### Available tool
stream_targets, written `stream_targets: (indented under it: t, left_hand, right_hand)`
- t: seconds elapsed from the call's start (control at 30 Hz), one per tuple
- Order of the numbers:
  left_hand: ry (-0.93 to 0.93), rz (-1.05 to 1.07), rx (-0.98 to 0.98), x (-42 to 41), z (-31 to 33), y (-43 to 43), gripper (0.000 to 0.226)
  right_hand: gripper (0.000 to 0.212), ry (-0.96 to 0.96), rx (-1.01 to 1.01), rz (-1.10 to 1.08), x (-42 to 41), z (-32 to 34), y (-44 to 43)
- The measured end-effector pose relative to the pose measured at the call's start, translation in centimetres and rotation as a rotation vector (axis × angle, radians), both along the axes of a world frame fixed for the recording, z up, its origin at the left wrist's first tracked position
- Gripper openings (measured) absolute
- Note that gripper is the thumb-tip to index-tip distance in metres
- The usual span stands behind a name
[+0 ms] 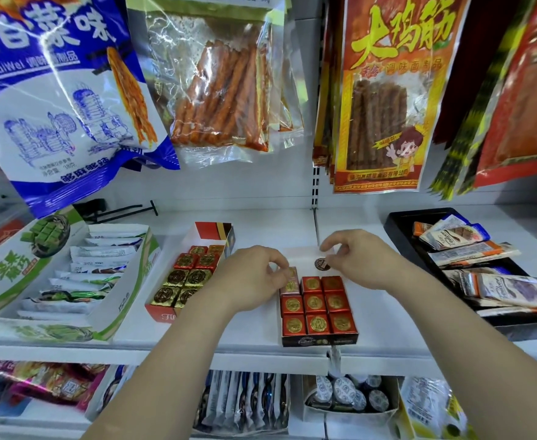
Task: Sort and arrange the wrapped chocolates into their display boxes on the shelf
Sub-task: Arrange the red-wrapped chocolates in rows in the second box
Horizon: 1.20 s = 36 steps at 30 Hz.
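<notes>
Squarely between hands [254,277] [360,265], red chocolates [319,309]

My left hand [251,277] pinched a red chocolate [290,283] at the back-left corner of the dark box [319,340], beside its rows of red ones. My right hand [360,265] pinched a round brown piece [322,264] just behind those rows. A red box [160,312] of gold and red ones stood further left on the shelf [387,331].
</notes>
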<state>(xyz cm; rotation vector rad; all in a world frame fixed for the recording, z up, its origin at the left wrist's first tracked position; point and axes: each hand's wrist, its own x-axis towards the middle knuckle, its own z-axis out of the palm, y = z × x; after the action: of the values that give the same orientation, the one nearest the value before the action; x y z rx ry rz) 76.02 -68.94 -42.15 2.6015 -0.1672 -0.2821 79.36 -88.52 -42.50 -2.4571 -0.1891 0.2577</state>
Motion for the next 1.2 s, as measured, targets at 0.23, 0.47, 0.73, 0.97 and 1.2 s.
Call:
stream_targets:
  t: [0.23,0.47,0.73,0.97,1.2]
  left_hand:
    - [0.109,-0.085,0.084,-2.0,1.6,-1.9,0.071]
    - [0.166,-0.167,0.183,-2.8,0.3,-2.5,0.079]
    - [-0.002,-0.089,0.292,-2.5,0.2,-0.7,0.072]
    - [-0.131,-0.082,0.363,-2.6,0.1,0.2,0.049]
    - [-0.162,-0.054,0.413,-2.6,-0.5,0.4,0.068]
  right_hand:
    - [0.041,0.44,-0.006,0.038,-2.8,2.1,-0.1]
    - [0.044,0.401,0.061,0.032,-4.0,2.3,0.8]
    - [0.023,0.368,0.259,-0.026,-3.8,1.3,2.6]
    - [0.025,0.321,0.296,-0.032,-3.6,0.7,4.1]
    - [0.021,0.285,0.315,0.002,-3.6,0.1,4.7]
